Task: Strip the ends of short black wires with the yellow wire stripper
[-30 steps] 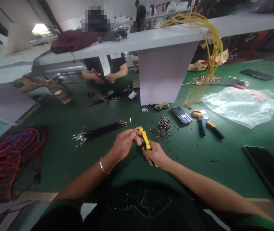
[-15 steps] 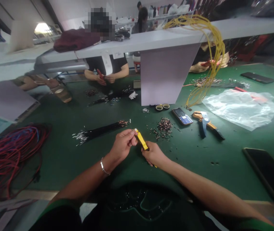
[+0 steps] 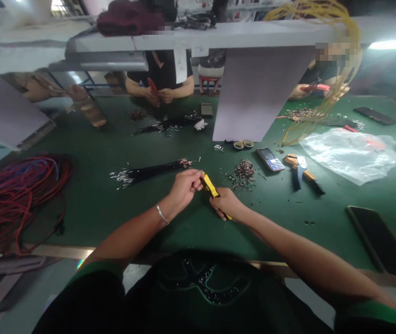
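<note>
Gripping the yellow hand tool [image 3: 210, 184] at mid-view, the right hand [image 3: 228, 202] sits at four o'clock from the left hand [image 3: 185, 185], whose bunched fingers meet the tool's tip, their contents impossible to tell, and a black wire bundle [image 3: 152, 171] lies toward its ten o'clock.

A green table [image 3: 89, 208] carries black wires [image 3: 156, 171], red cables [image 3: 20, 199] and pliers [image 3: 298, 172].

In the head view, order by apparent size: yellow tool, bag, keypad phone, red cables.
Red cables
Bag
Keypad phone and yellow tool: too alike to rank; the right hand partly hides the tool.
</note>
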